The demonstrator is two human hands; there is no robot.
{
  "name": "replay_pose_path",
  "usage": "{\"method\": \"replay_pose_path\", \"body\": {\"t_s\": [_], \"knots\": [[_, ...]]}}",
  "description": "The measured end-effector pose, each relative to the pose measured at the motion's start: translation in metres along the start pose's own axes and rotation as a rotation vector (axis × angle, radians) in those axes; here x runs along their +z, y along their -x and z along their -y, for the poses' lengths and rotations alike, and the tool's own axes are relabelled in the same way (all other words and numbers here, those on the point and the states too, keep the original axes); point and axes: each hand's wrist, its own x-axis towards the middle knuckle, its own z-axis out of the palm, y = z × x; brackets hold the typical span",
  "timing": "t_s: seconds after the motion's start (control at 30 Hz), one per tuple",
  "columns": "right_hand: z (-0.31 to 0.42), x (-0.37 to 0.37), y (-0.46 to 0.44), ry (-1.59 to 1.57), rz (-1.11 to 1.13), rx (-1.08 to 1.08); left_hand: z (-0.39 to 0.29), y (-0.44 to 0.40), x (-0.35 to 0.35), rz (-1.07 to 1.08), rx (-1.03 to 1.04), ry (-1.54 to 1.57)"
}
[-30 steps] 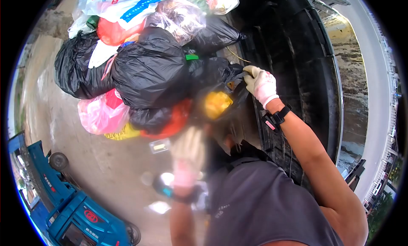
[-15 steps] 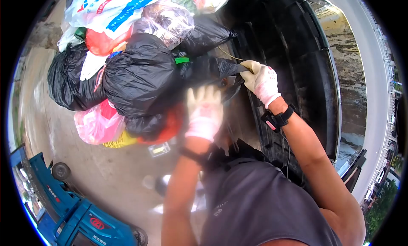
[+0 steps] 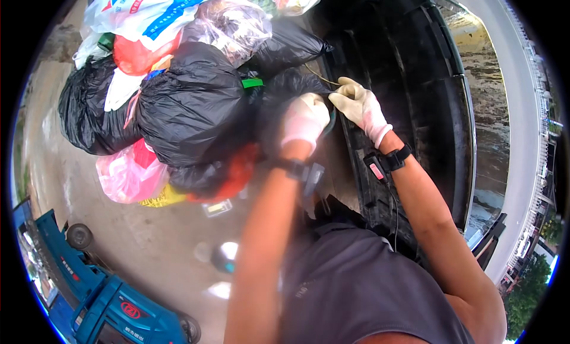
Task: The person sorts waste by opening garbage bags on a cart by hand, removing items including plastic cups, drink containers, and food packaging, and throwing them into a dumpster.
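Far left and below the big black bag (image 3: 189,103), which serves as the landmark, a teal vehicle (image 3: 132,308) stands on the concrete ground (image 3: 148,243). A second black bag (image 3: 89,112) presses against the landmark's left side, with a pink bag (image 3: 130,173) below its lower left and a red bag (image 3: 139,54) above its upper left. A white printed bag (image 3: 163,11) lies above the landmark, and a yellow bag (image 3: 161,197) shows beneath it. A clear bag (image 3: 233,32) sits to its upper right, a green strip (image 3: 252,83) just beside its right edge. Farther right is the dark bag (image 3: 290,86), its lower part blurred, with the left hand (image 3: 306,115) over its right portion; that gloved hand is curled closed, though whether it grips the plastic cannot be told. Just beside it, right of the landmark, the gloved right hand (image 3: 358,109) pinches thumb and fingers together at the dark bag's thin end. Beyond the hands, farthest right of the landmark, rises a black ribbed panel (image 3: 415,100).
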Motion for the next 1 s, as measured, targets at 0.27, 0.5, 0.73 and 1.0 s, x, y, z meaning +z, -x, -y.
{"method": "replay_pose_path", "body": {"t_s": [0.27,0.5,0.73,1.0], "knots": [[-0.049,-0.023,-0.018,-0.466,-0.069,0.36,0.026,-0.017,0.004,-0.407,0.18,-0.077],[-0.101,0.019,-0.046,-0.304,0.082,0.426,0.049,-0.052,0.012,0.369,0.156,0.006],[-0.133,0.047,-0.054,-0.118,0.147,0.275,0.073,-0.091,0.063,0.225,0.127,-0.204],[-0.146,0.045,-0.067,-0.141,0.202,0.231,0.032,-0.047,-0.005,0.311,-0.033,0.882]]}}
